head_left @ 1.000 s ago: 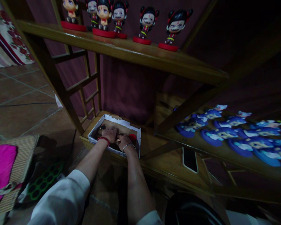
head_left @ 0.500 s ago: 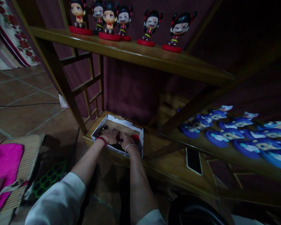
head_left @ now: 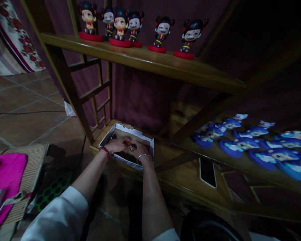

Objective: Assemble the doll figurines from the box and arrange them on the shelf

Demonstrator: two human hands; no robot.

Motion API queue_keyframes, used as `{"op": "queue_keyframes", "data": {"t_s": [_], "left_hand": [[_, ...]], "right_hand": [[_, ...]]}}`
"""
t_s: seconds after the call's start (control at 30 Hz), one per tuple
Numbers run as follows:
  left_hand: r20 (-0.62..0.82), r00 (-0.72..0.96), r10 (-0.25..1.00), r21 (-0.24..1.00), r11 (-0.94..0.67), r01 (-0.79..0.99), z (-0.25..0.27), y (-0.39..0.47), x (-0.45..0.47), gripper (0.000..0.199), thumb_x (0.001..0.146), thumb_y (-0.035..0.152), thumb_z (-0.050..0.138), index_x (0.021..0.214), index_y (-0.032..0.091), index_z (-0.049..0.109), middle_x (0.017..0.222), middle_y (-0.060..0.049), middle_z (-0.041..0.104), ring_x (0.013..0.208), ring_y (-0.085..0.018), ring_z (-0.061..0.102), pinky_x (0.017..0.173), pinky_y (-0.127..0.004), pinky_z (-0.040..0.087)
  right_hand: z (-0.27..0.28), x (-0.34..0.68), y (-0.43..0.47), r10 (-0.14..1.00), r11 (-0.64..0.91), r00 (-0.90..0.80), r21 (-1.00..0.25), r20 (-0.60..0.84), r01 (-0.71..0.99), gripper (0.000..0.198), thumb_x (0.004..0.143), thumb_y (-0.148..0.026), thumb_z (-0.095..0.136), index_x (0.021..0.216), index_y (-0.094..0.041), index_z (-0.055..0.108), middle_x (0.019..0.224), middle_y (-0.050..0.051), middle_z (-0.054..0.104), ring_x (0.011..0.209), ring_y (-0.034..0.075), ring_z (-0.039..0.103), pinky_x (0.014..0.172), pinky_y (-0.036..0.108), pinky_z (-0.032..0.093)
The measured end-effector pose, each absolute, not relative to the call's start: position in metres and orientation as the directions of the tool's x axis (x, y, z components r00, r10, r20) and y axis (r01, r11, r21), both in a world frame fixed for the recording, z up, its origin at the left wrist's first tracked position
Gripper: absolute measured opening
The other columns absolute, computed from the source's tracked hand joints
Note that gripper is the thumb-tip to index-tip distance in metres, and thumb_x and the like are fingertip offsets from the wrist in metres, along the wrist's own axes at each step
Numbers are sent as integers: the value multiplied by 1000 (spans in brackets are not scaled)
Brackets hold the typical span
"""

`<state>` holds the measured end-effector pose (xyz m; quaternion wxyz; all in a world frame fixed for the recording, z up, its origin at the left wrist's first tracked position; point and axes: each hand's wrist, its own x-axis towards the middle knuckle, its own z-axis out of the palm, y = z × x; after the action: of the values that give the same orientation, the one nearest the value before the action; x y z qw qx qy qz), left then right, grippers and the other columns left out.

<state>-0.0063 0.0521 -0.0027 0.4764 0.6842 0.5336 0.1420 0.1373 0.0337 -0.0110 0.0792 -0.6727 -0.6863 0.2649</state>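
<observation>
A shallow white cardboard box (head_left: 139,134) with a brown inside lies on the low wooden shelf, and both my hands are in it. My right hand (head_left: 140,150), with a silver bangle at its wrist, is closed on a small dark-haired figurine (head_left: 132,147). Close beside it, my left hand (head_left: 116,146), wearing a red bead bracelet, has its fingers curled round a small red piece (head_left: 126,142) whose kind I cannot make out. Another dark figurine (head_left: 113,136) rests at the box's left end. Something red shows in the box behind my right hand.
Several figurines on red bases (head_left: 160,31) stand on the upper shelf (head_left: 140,57). On the right shelf are several blue figurines (head_left: 243,144). A phone (head_left: 207,171) lies on the low shelf. At lower left is a mat (head_left: 32,160) with pink cloth (head_left: 11,170).
My hands have moved slightly apart and lifted a little inside the box. The figurine in my right hand and the red piece by my left now show more clearly.
</observation>
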Motion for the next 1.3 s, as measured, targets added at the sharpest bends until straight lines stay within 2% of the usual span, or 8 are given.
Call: {"op": "queue_keyframes", "data": {"t_s": [0.13, 0.2, 0.53, 0.73, 0.83, 1.0, 1.13, 1.3], "left_hand": [[-416, 368, 831, 889, 288, 356, 2, 50, -2, 48, 64, 4, 40, 111, 14, 47, 95, -5, 59, 84, -14, 56, 66, -23, 48], [-425, 357, 832, 901, 350, 258, 4, 50, -1, 50, 65, 2, 39, 112, 14, 47, 98, -6, 59, 85, -13, 56, 69, -23, 48], [-454, 268, 850, 884, 468, 14, 6, 43, 4, 54, 64, -3, 39, 115, 14, 47, 98, -7, 62, 85, -14, 59, 71, -25, 50], [-465, 204, 861, 852, 498, -161, 9, 42, 9, 51, 62, -8, 41, 109, 10, 50, 92, -9, 63, 81, -16, 60, 71, -30, 51], [-464, 196, 864, 833, 501, -234, 10, 41, 10, 49, 61, -10, 42, 104, 10, 52, 92, -9, 63, 79, -15, 61, 74, -32, 51], [-450, 215, 867, 807, 498, -318, 15, 39, 11, 44, 61, -12, 44, 98, 9, 54, 87, -8, 64, 76, -14, 62, 77, -33, 51], [-441, 226, 869, 788, 495, -366, 19, 37, 11, 45, 61, -13, 45, 100, 9, 54, 85, -7, 64, 75, -14, 62, 78, -32, 51], [-422, 254, 870, 768, 492, -410, 20, 36, 10, 42, 64, -12, 45, 100, 9, 55, 84, -7, 64, 76, -14, 62, 79, -32, 51]], "right_hand": [[-7, 140, 33, 971, -63, -60, -491, -231, 869, 25, 78, -18, 46, 101, -23, 54, 98, 3, 64, 92, 16, 58, 74, 24, 40], [-6, 141, 33, 971, -78, -48, -506, -232, 859, 26, 78, -19, 47, 103, -22, 53, 100, 4, 63, 93, 16, 57, 74, 23, 40], [-4, 143, 34, 978, -137, 24, -555, -206, 820, 26, 78, -17, 45, 103, -22, 52, 103, 6, 61, 94, 17, 56, 77, 26, 41], [-3, 146, 34, 983, -180, 99, -671, -157, 719, 26, 74, -15, 45, 98, -23, 52, 89, 3, 63, 84, 16, 58, 75, 27, 43], [-9, 147, 37, 989, -142, 115, -790, -91, 596, 24, 73, -18, 46, 96, -23, 52, 86, 1, 62, 80, 15, 58, 73, 28, 44], [-19, 143, 42, 987, -110, 136, -972, -83, 209, 24, 72, -27, 47, 95, -22, 51, 82, -1, 61, 70, 12, 60, 70, 27, 48], [-20, 138, 42, 978, -119, 171, -993, -119, -11, 27, 68, -31, 52, 92, -20, 51, 78, 0, 61, 63, 12, 60, 66, 28, 50], [-19, 139, 42, 975, -114, 172, -982, -140, -149, 32, 62, -33, 61, 91, -20, 53, 80, 0, 60, 65, 12, 61, 68, 29, 50]]}}
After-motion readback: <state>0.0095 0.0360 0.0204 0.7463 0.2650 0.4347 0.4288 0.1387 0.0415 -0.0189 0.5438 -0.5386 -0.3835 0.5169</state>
